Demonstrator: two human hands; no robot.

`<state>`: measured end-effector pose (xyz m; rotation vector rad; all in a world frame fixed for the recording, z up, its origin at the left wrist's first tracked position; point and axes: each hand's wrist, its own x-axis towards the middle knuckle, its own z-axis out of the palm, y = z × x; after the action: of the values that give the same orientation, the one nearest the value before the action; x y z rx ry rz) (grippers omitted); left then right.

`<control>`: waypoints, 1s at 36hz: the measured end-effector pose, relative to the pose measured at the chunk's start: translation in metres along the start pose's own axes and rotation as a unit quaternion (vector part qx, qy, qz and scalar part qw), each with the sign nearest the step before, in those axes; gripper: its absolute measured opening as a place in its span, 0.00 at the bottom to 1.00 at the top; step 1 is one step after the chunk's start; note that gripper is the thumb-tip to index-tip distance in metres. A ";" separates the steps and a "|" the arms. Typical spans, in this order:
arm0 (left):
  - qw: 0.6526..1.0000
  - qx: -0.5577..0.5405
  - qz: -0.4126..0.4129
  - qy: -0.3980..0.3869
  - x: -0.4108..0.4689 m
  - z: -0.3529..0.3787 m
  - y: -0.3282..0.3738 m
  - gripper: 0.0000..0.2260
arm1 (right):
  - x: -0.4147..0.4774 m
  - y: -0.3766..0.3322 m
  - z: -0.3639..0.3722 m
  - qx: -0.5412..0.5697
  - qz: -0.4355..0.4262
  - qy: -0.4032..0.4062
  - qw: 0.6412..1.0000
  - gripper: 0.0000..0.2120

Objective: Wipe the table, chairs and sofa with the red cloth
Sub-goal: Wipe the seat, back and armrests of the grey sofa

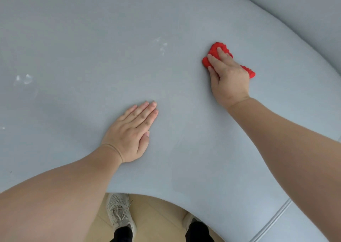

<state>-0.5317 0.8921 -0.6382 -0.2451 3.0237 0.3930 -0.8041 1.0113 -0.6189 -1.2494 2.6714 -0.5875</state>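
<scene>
Over on the sofa [110, 38], right grip [227, 77] clutches the red cloth [214, 49], left grip [132, 132] lies flat and released nearer its edge.

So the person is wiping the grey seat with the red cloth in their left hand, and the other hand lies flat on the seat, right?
Not quite. The red cloth is in the right hand, not the left. The head view shows the right hand holding it on the grey seat, while the left hand lies flat on the seat.
</scene>
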 end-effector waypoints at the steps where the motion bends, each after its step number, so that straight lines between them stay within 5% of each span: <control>1: 1.000 0.001 -0.001 -0.002 0.000 -0.001 0.000 0.26 | -0.005 -0.004 0.001 0.002 -0.004 -0.002 1.000 0.16; 18: 0.999 -0.046 -0.016 0.013 -0.006 -0.024 0.014 0.23 | -0.136 -0.080 0.027 0.038 -0.110 0.017 0.993 0.11; 28: 0.998 -0.043 -0.044 -0.019 -0.058 -0.046 -0.001 0.23 | -0.212 -0.117 0.040 0.063 -0.158 -0.035 0.985 0.21; 36: 0.995 -0.027 -0.095 -0.027 -0.079 -0.059 -0.021 0.25 | -0.221 -0.126 0.038 0.039 -0.202 -0.053 0.977 0.19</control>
<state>-0.4541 0.8688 -0.5787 -0.5130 2.9050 0.4562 -0.5611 1.0952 -0.6126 -1.7589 2.2941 -0.6453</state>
